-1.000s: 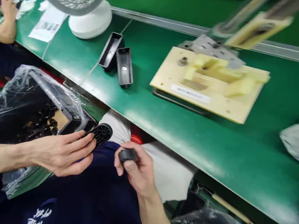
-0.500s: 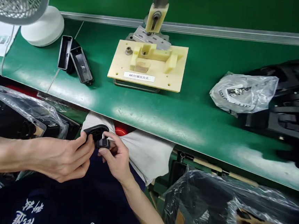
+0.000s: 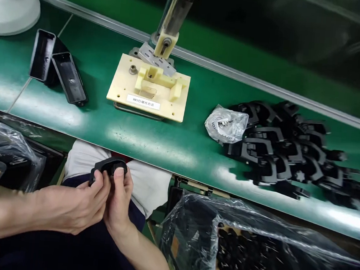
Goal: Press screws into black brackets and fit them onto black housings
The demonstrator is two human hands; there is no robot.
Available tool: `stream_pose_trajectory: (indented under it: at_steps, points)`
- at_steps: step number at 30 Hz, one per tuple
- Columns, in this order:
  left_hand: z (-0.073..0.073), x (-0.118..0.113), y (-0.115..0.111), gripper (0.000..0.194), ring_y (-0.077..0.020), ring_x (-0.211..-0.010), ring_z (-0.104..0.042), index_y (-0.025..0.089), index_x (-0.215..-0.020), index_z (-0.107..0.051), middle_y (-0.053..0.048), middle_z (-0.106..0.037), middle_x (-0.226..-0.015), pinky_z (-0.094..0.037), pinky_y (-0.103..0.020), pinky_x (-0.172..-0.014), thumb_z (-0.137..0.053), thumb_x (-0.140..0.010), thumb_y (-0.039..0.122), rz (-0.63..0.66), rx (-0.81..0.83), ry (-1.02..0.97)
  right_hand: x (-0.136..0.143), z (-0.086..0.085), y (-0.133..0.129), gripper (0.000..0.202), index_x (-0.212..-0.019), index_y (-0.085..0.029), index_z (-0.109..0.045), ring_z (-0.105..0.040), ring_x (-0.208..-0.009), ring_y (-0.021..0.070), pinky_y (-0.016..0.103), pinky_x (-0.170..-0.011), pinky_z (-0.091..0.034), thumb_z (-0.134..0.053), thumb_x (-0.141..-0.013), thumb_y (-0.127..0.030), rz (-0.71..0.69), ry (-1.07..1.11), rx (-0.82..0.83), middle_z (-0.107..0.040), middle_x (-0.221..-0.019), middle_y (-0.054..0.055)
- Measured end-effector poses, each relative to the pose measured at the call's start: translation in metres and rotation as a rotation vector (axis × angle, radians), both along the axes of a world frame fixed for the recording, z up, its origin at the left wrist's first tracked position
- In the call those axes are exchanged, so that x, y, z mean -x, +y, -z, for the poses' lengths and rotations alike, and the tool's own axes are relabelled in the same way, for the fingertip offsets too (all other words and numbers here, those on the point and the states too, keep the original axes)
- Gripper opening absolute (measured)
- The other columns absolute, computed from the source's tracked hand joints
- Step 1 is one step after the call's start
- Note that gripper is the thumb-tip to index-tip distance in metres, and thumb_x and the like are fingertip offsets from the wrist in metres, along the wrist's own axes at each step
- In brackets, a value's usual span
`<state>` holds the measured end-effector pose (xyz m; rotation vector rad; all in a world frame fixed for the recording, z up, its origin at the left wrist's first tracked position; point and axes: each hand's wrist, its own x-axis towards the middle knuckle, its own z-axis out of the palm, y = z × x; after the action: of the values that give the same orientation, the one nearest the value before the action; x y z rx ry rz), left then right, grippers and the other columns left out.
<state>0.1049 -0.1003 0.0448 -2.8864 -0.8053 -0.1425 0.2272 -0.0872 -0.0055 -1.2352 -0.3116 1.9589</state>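
Observation:
In the head view, a curved black plastic part (image 3: 110, 163) is held over my lap, below the bench edge. My left hand (image 3: 77, 206) grips its left side between thumb and fingers. At the part's right end, my right hand (image 3: 120, 197) is closed, its thumb pressing on a small black plastic piece (image 3: 118, 167) against the inner side. Fingers hide most of that small piece, so I cannot tell how it sits. Both hands touch each other at the fingers.
On the green bench (image 3: 179, 147) stands a cream screw fixture (image 3: 114, 89) under a metal press arm (image 3: 176, 19). Two black housings (image 3: 71, 79) lie left. A plastic bag (image 3: 226, 126) and a pile of black parts (image 3: 287, 153) lie right. A plastic-lined box (image 3: 186, 236) holds many small black pieces.
The small black piece has gone from beside the curved part to against its right end, with my right thumb on it. The view has swung right, showing more of the pile and box.

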Motion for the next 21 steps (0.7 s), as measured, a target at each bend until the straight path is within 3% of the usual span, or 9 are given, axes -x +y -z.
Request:
stream_pose_trajectory:
  at_steps: [2,5,7,9,12,15,18,21]
  points:
    - [-0.004,-0.007,0.003,0.031,-0.0314,-0.108,-0.060,0.013,-0.101,-0.069,-0.016,-0.068,-0.102,-0.053,-0.047,-0.089,-0.047,-0.079,0.018,-0.026,-0.013,-0.052,-0.004,0.007,0.008,0.042,-0.087,-0.020,-0.055,-0.055,-0.066,0.0140,0.027,-0.062,-0.050,-0.064,-0.075,-0.060,0.006,-0.147,-0.051,-0.060,-0.078,0.003]
    - [-0.014,-0.019,0.005,0.034,-0.0253,-0.111,-0.058,0.020,-0.111,-0.066,-0.008,-0.066,-0.116,-0.051,-0.039,-0.098,-0.045,-0.086,0.025,0.101,0.014,-0.178,-0.025,0.013,0.047,0.047,-0.092,-0.019,-0.055,-0.056,-0.067,0.0143,0.029,-0.063,-0.050,-0.056,-0.079,-0.064,0.176,-0.406,-0.263,-0.060,-0.080,0.004]
    - [-0.012,-0.033,0.003,0.032,-0.0198,-0.112,-0.057,0.025,-0.112,-0.065,-0.002,-0.062,-0.124,-0.050,-0.031,-0.099,-0.045,-0.088,0.025,0.146,0.034,-0.301,-0.044,0.007,0.091,0.048,-0.100,-0.019,-0.054,-0.059,-0.077,0.0169,0.034,-0.072,-0.051,-0.052,-0.082,-0.063,0.301,-0.652,-0.576,-0.060,-0.087,0.005]
    - [0.000,-0.051,-0.001,0.026,-0.0194,-0.107,-0.059,0.024,-0.105,-0.067,-0.003,-0.064,-0.121,-0.051,-0.031,-0.097,-0.049,-0.087,0.023,0.065,0.039,-0.489,-0.058,-0.007,0.144,0.051,-0.104,-0.018,-0.056,-0.059,-0.087,0.0211,0.039,-0.082,-0.050,-0.058,-0.079,-0.063,0.297,-1.033,-1.041,-0.060,-0.096,0.009]
    - [0.030,-0.074,-0.004,0.017,-0.0229,-0.097,-0.063,0.015,-0.093,-0.067,-0.011,-0.069,-0.106,-0.052,-0.038,-0.093,-0.053,-0.083,0.019,-0.099,0.054,-0.761,-0.059,-0.035,0.218,0.052,-0.109,-0.016,-0.058,-0.057,-0.099,0.0266,0.043,-0.089,-0.047,-0.055,-0.083,-0.061,-0.280,-1.437,-1.551,-0.060,-0.103,0.013]
    - [0.055,-0.078,-0.007,0.015,-0.0218,-0.094,-0.064,0.012,-0.091,-0.065,-0.013,-0.069,-0.105,-0.053,-0.037,-0.091,-0.053,-0.082,0.013,-0.135,0.083,-0.776,-0.040,-0.048,0.262,0.053,-0.120,-0.015,-0.055,-0.056,-0.103,0.0291,0.045,-0.089,-0.047,-0.047,-0.089,-0.057,-0.805,-1.597,-1.721,-0.059,-0.111,0.016]
    - [0.073,-0.064,-0.017,0.019,-0.0219,-0.096,-0.064,0.012,-0.096,-0.065,-0.013,-0.069,-0.107,-0.053,-0.035,-0.090,-0.051,-0.082,0.009,-0.188,0.122,-0.715,-0.024,-0.038,0.268,0.054,-0.133,-0.011,-0.046,-0.050,-0.115,0.0325,0.049,-0.094,-0.044,-0.038,-0.095,-0.049,-0.971,-1.683,-1.683,-0.053,-0.124,0.020]
    - [0.085,-0.052,-0.029,0.024,-0.0221,-0.099,-0.064,0.012,-0.100,-0.064,-0.012,-0.068,-0.110,-0.053,-0.033,-0.088,-0.048,-0.082,0.008,-0.296,0.193,-0.700,-0.024,-0.017,0.250,0.055,-0.140,-0.008,-0.036,-0.039,-0.130,0.0318,0.053,-0.106,-0.033,-0.024,-0.099,-0.042,-0.871,-1.727,-1.601,-0.043,-0.138,0.023]
